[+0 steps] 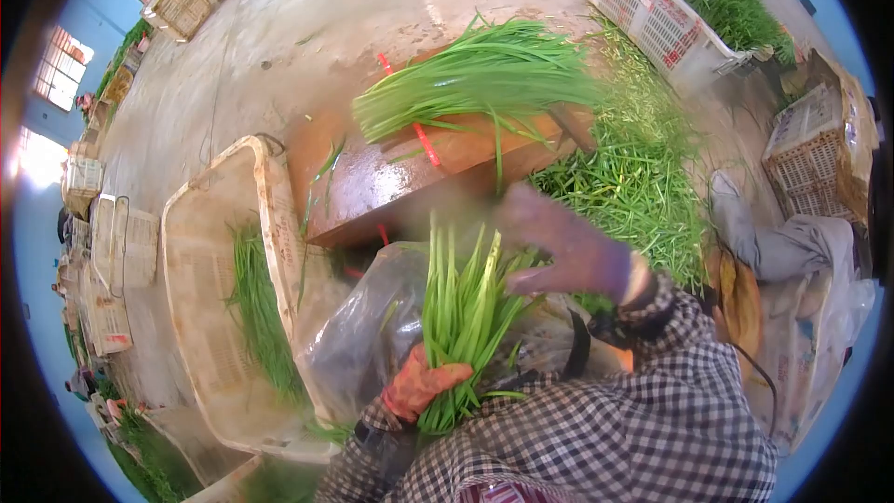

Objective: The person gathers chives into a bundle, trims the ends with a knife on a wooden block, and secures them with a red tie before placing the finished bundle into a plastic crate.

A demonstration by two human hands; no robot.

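My left hand point(421, 384), in a reddish patterned glove, is closed around the lower part of a bunch of garlic chives point(466, 303). The bunch stands roughly upright over my lap, its pale cut ends pointing up and away. My right hand point(573, 247), in a purple glove and partly smeared by motion, is beside the bunch's upper end. Its thumb is apart from the fingers and I see nothing in it. Ahead, a large pile of chives point(484, 79) lies across a wet brown board point(349, 182), over a red strap point(426, 144).
A whitish plastic crate point(270, 251) with some chives stands left of the board. Loose green trimmings point(643, 177) cover the floor at right. Another crate point(652, 19), full of greens, is at upper right. Clear plastic point(363, 317) covers my lap.
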